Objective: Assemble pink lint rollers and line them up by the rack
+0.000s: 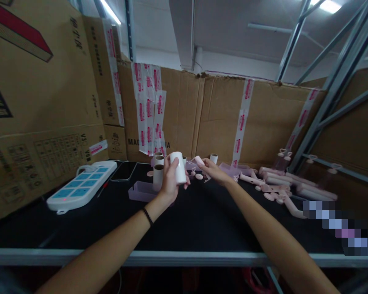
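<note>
My left hand (170,179) is closed around a white roll (179,166), held upright above the black table (184,220). My right hand (213,169) reaches forward and pinches a small pink part (198,160) next to the roll. Just behind my left hand stand cardboard tubes (158,171) beside a clear pink tray (141,190). Small round pink pieces (199,176) lie on the table under my hands.
A white and blue power strip (81,185) and a dark phone (124,170) lie at the left. Several pink handle parts (279,183) are heaped at the right by a metal rack (331,106). Cardboard boxes (43,102) wall the back and left.
</note>
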`<state>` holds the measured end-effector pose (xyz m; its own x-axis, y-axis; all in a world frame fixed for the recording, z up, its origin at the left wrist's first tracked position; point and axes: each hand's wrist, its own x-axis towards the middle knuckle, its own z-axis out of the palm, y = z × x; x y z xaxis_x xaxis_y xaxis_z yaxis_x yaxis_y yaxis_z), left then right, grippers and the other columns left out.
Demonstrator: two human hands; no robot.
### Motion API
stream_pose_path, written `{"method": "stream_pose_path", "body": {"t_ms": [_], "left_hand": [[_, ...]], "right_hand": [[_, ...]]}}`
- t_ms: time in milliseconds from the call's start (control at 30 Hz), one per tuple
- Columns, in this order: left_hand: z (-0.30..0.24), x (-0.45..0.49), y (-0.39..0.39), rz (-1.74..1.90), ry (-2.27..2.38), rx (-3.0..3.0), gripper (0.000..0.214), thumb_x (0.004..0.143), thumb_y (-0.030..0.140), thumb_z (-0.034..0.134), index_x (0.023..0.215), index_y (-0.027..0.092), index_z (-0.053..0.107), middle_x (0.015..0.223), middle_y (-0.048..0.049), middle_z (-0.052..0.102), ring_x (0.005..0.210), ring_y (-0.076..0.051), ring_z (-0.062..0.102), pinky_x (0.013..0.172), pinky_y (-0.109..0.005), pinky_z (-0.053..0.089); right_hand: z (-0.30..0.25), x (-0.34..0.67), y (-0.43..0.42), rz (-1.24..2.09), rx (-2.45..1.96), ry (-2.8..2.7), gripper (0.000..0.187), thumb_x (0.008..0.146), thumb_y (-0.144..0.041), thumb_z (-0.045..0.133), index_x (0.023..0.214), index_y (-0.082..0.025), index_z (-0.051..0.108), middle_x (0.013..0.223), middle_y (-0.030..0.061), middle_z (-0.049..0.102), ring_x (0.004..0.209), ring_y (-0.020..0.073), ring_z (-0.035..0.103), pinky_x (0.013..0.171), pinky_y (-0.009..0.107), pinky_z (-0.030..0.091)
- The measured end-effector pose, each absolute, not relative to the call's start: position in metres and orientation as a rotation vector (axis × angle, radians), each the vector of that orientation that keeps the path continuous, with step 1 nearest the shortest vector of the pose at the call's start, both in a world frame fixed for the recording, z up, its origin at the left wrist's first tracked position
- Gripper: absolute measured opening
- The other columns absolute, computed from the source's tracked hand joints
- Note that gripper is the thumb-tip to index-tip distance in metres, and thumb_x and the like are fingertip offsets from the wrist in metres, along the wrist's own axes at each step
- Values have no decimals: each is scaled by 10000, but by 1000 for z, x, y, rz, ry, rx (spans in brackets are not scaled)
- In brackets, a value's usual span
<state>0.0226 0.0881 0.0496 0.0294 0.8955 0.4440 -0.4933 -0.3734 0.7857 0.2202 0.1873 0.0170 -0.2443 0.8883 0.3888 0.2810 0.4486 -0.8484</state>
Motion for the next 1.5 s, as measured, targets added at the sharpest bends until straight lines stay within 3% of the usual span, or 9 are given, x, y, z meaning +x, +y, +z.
{"method": "stream_pose_path", "body": {"t_ms": [100,233,500,733,933,1167,1300,1500], "left_hand": [[47,24,92,1649,515,1144,447,887,543,613,1146,262,381,690,62,576,422,-146,595,326,-197,425],[41,24,97,1691,593,1132,443,887,512,633,1169,266,395,786,38,598,492,-130,616,378,-193,457],[27,26,109,1797,761,1162,415,878,480,666,1179,265,479,985,-6,602,733,-133,632,555,-201,530],[18,31,114,1756,824,1212,430,877,503,665,1184,266,477,1031,-21,621,784,-149,639,600,-222,534],[15,34,117,1743,819,1231,440,885,511,656,1200,260,480,1118,-47,625,892,-167,658,677,-241,550],[20,37,111,1675,802,1242,475,860,521,676,1195,255,470,1060,-37,633,793,-157,659,592,-232,543],[23,37,106,1624,794,1302,467,864,500,676,1206,263,467,986,-17,626,686,-139,630,525,-223,522],[19,39,104,1591,782,1441,426,892,447,658,1225,273,459,1033,-21,599,792,-146,627,601,-219,542]], "right_hand": [[25,206,168,1028,-917,-1462,398,834,-550,685,1004,-208,570,837,2,612,675,129,555,554,230,459],[31,183,142,1189,-763,-1281,378,835,-575,663,895,-220,545,635,-63,484,491,99,431,426,217,369],[35,153,110,983,-738,-1360,456,896,-614,546,717,-195,580,652,2,595,573,136,541,539,257,456],[26,148,109,923,-754,-1278,374,920,-577,542,882,-208,590,757,-11,604,590,128,546,516,242,460],[20,144,111,765,-784,-1291,380,943,-560,534,1029,-209,651,772,6,622,719,167,608,625,260,510],[22,149,115,705,-811,-1317,398,935,-542,557,1079,-193,684,844,29,664,763,174,614,669,266,500],[20,151,119,673,-840,-1320,418,948,-533,537,1147,-191,672,986,58,703,840,183,635,729,278,506],[18,156,123,572,-886,-1306,372,982,-508,473,1109,-208,652,1017,61,702,906,199,643,827,313,503]]}}
